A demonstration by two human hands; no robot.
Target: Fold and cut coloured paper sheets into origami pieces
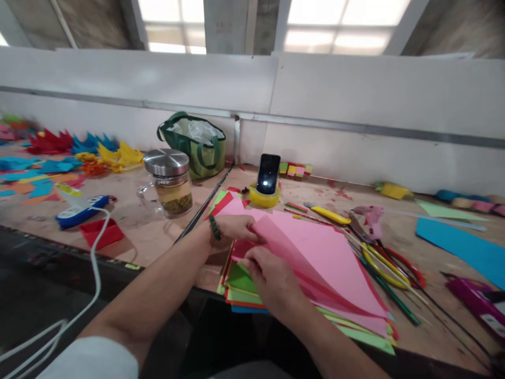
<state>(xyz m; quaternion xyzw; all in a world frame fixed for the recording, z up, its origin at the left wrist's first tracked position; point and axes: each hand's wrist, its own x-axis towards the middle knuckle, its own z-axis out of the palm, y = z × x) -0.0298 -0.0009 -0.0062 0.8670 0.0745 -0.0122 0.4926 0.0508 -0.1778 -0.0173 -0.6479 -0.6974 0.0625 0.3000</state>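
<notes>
Across from me, the left hand [238, 228] and right hand [273, 275] pinch edges of smooth pink paper sheets [315, 250], apparently separating them, which calls next for freeing one edge cleanly.

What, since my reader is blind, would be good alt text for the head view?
A person's left hand and right hand touch the left edge of pink sheets topping a stack of coloured paper on a worktable. Beyond, a phone is propped on a yellow tape roll, with a lidded glass mug left and scissors right.
</notes>
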